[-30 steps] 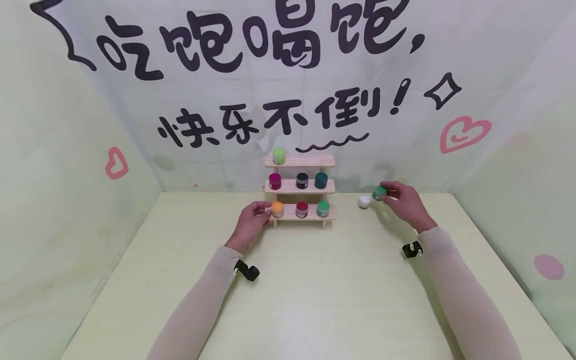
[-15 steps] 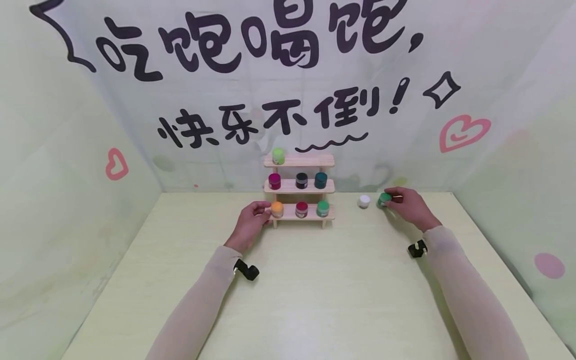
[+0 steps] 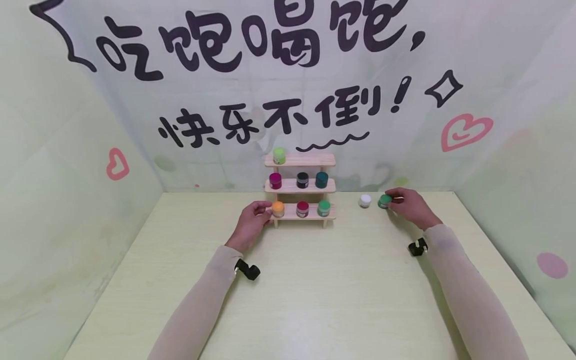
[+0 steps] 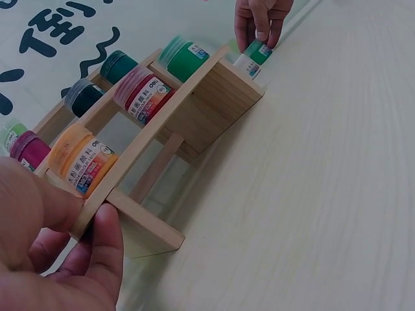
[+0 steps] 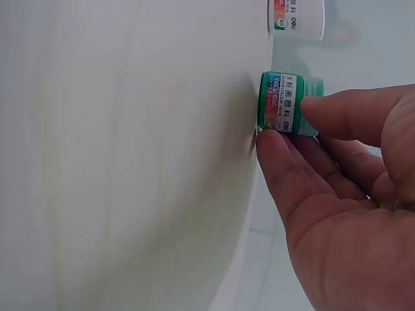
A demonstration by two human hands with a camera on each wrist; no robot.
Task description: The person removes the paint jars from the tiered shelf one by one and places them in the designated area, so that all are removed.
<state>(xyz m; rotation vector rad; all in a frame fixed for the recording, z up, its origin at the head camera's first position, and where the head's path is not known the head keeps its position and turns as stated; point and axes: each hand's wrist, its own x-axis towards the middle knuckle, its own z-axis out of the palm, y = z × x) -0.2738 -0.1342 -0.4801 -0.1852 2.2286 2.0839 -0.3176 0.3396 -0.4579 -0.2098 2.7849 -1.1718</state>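
Note:
A small three-tier wooden rack (image 3: 303, 161) stands at the back of the table, bearing several paint jars. My left hand (image 3: 250, 226) pinches the left end of its lowest board between thumb and fingers, just below an orange paint jar (image 4: 81, 159). Off to the right, my right hand (image 3: 415, 207) holds a green paint jar (image 5: 280, 103), which stands upright on the tabletop. In the right wrist view the thumb lies on the jar's lid side and the fingertips touch its lower side. A white paint jar (image 3: 365, 201) sits just left of it, a small gap apart.
On the lowest board are also a red jar (image 3: 302, 209) and another green jar (image 3: 323, 208). Magenta (image 3: 275, 181), black (image 3: 302, 180) and teal (image 3: 321, 180) jars occupy the middle board. A light green jar (image 3: 279, 155) tops the rack. A printed cloth (image 3: 225, 100) hangs behind.
The right hand has lowered the green paint jar onto the table, shifting it slightly right, beside the white one. My left hand stays on the rack.

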